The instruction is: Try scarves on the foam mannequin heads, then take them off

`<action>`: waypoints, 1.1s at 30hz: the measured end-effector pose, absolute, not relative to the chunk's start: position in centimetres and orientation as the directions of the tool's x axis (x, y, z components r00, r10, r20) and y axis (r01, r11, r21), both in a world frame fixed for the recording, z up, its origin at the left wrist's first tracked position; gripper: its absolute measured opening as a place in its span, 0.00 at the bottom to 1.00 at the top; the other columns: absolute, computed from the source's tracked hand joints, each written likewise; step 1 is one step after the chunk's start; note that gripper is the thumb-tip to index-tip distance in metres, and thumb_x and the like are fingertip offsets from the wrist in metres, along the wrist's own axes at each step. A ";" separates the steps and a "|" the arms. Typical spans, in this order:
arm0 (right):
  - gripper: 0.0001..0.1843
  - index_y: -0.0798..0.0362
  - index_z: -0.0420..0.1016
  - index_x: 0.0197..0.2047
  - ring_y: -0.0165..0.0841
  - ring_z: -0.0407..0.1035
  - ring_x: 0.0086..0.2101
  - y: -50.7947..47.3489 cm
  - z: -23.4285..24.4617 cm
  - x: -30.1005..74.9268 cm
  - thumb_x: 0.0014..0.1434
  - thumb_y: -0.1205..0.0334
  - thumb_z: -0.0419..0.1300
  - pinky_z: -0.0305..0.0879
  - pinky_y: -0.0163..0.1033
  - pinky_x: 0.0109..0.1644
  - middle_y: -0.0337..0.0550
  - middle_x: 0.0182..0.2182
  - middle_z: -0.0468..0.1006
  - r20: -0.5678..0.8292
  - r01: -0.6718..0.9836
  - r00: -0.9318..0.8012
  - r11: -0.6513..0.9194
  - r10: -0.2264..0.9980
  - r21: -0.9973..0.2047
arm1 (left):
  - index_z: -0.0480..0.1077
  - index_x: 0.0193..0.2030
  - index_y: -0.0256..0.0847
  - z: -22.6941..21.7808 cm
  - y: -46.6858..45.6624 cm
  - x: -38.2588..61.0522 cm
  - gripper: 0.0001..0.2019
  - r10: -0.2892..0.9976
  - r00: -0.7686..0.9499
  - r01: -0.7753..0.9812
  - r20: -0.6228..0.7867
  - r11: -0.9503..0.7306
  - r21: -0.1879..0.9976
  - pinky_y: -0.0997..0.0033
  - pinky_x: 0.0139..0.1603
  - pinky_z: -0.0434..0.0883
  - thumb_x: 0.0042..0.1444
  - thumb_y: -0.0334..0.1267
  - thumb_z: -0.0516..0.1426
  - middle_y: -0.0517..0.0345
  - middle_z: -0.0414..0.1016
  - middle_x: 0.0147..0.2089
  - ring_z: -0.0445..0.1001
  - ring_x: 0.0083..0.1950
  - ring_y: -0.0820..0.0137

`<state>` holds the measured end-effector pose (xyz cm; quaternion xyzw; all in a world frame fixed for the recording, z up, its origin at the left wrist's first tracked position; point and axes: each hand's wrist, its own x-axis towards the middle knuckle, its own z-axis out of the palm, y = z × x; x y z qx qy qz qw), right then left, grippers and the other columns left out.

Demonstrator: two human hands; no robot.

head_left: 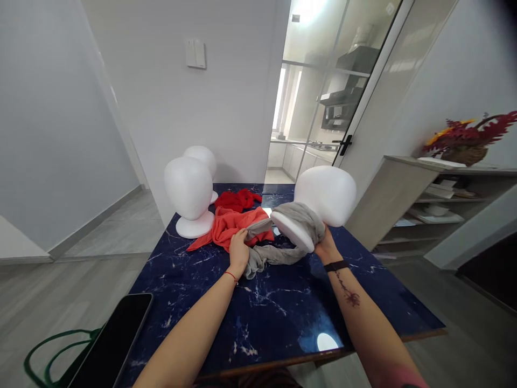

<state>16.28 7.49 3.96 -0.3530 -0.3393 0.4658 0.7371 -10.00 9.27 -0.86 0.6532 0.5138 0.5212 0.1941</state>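
A grey scarf is looped around the neck of a white foam mannequin head. The head is tilted, its round base facing toward me and off the vertical. My left hand is closed on one stretch of the scarf, left of the base. At the right side of the neck, my right hand grips the scarf where it wraps round; its fingertips are partly hidden behind the cloth. Just beyond my left hand lies a crumpled coral-red scarf, with a darker red scarf behind it.
Two more white mannequin heads, one nearer and one behind, stand upright at the table's left back. A phone or tablet with a green strap is at the left front of the dark blue marbled table. Shelves stand right.
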 end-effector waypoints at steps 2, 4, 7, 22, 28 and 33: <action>0.10 0.48 0.73 0.29 0.37 0.74 0.40 7.3 4.6 16.9 0.46 0.52 0.62 0.74 0.42 0.45 0.36 0.25 0.79 0.148 -0.491 0.355 0.319 0.923 -0.811 | 0.74 0.35 0.39 -0.6 9.2 -10.2 0.21 0.871 -0.123 0.440 0.475 -0.381 0.813 0.63 0.53 0.66 0.41 0.19 0.45 0.54 0.77 0.42 0.71 0.46 0.66; 0.10 0.47 0.73 0.31 0.36 0.74 0.41 7.0 5.4 17.2 0.49 0.51 0.60 0.73 0.41 0.46 0.35 0.27 0.80 0.127 -0.540 0.397 0.343 0.909 -0.769 | 0.71 0.27 0.40 -0.3 8.9 -10.2 0.16 0.858 -0.199 0.430 0.473 -0.357 0.829 0.67 0.44 0.67 0.41 0.21 0.45 0.57 0.75 0.32 0.71 0.38 0.67; 0.13 0.45 0.73 0.35 0.34 0.73 0.43 6.4 6.8 17.9 0.51 0.47 0.57 0.72 0.42 0.48 0.33 0.33 0.80 0.118 -0.589 0.440 0.386 0.890 -0.710 | 0.63 0.21 0.41 0.2 8.7 -10.4 0.10 0.838 -0.308 0.427 0.452 -0.303 0.852 0.72 0.33 0.62 0.43 0.23 0.46 0.62 0.65 0.22 0.65 0.28 0.71; 0.35 0.56 0.72 0.46 0.44 0.67 0.50 8.1 3.7 17.5 0.31 0.59 0.71 0.60 0.52 0.58 0.52 0.47 0.76 0.518 0.296 0.518 0.426 0.681 -0.855 | 0.63 0.53 0.39 1.3 8.4 -11.2 0.19 0.719 -0.289 0.550 0.632 -0.415 0.725 0.57 0.60 0.56 0.54 0.32 0.50 0.47 0.67 0.53 0.62 0.57 0.60; 0.36 0.52 0.70 0.51 0.43 0.64 0.54 7.2 2.2 12.4 0.36 0.54 0.70 0.59 0.52 0.60 0.48 0.51 0.74 0.429 0.112 0.368 0.419 0.825 -0.901 | 0.51 0.65 0.41 2.3 5.2 -8.3 0.31 0.707 0.227 0.448 0.670 -0.687 0.573 0.58 0.64 0.55 0.54 0.35 0.54 0.46 0.54 0.65 0.53 0.66 0.61; 0.37 0.51 0.71 0.49 0.43 0.64 0.54 6.5 2.8 12.1 0.32 0.54 0.72 0.60 0.51 0.59 0.46 0.48 0.76 0.346 0.046 0.336 0.352 0.876 -0.935 | 0.64 0.55 0.40 1.9 6.7 -9.0 0.25 0.795 0.118 0.385 0.595 -0.589 0.711 0.63 0.56 0.65 0.48 0.23 0.49 0.51 0.70 0.51 0.69 0.52 0.66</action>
